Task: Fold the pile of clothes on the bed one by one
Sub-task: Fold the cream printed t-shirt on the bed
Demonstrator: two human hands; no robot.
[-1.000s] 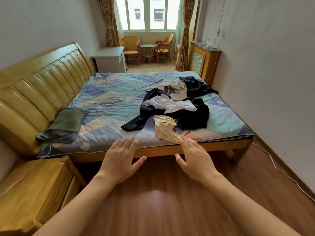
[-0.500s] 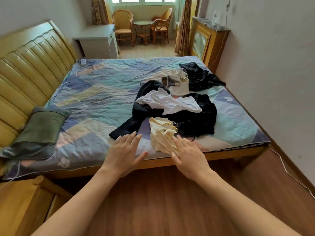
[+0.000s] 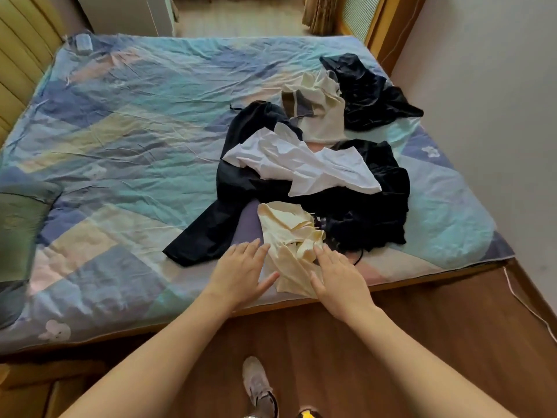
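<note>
We have both hands flat, fingers straight: left grip (image 3: 241,274) and right grip (image 3: 339,279) flank the cream garment (image 3: 286,236) at the bed (image 3: 120,146) edge. Its long axis runs away from us, between both grips, equally near.

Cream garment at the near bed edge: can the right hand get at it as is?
Probably yes. The right hand is open at the cream garment, its fingers at the fabric's right side. Nothing lies over that near part; the left hand flanks the other side.
</note>
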